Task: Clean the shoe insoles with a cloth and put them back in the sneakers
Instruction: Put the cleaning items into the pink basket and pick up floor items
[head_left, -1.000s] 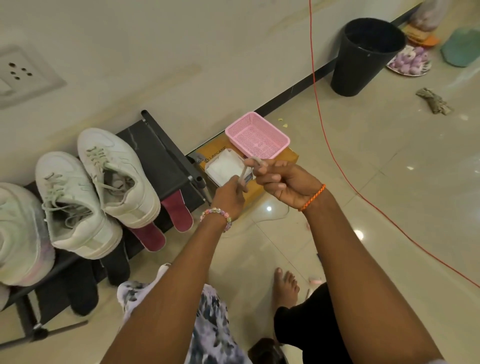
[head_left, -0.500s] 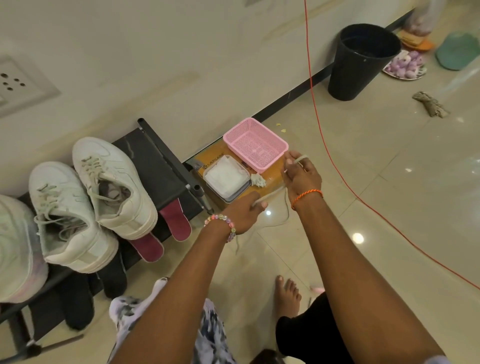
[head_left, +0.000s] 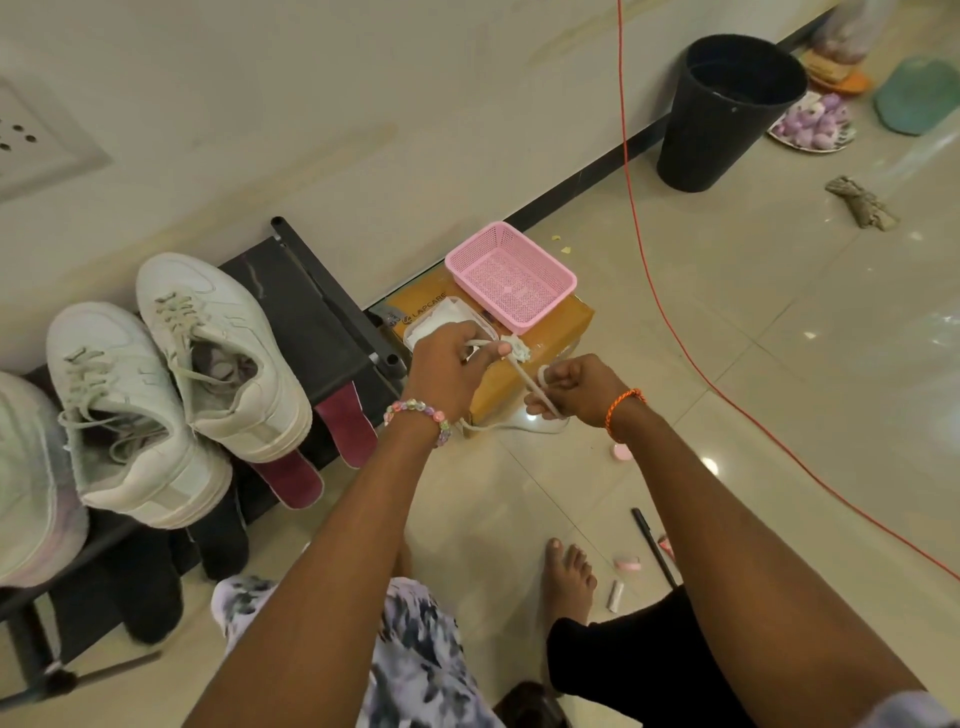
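Note:
Two white sneakers (head_left: 218, 353) (head_left: 124, 415) stand side by side on a low black shoe rack (head_left: 306, 322) at the left. Two maroon insoles (head_left: 345, 423) (head_left: 288, 480) hang over the rack's front edge below them. My left hand (head_left: 447, 369) and my right hand (head_left: 576, 387) are over the floor in front of a brown box, both gripping a thin white cord (head_left: 530, 384) with a small knotted tuft at its end. The cord runs between the two hands and loops down under them.
A pink mesh basket (head_left: 511, 275) and a clear tub of white cloth (head_left: 441, 317) sit on the brown box (head_left: 566, 322). A black bin (head_left: 727, 109) stands by the wall. A red cable (head_left: 639, 218) crosses the floor. A bare foot (head_left: 569, 577) and small items lie nearby.
My hands have drawn closer together and shifted left toward the tub. The cord, stretched out half a second ago, is now gathered short between them.

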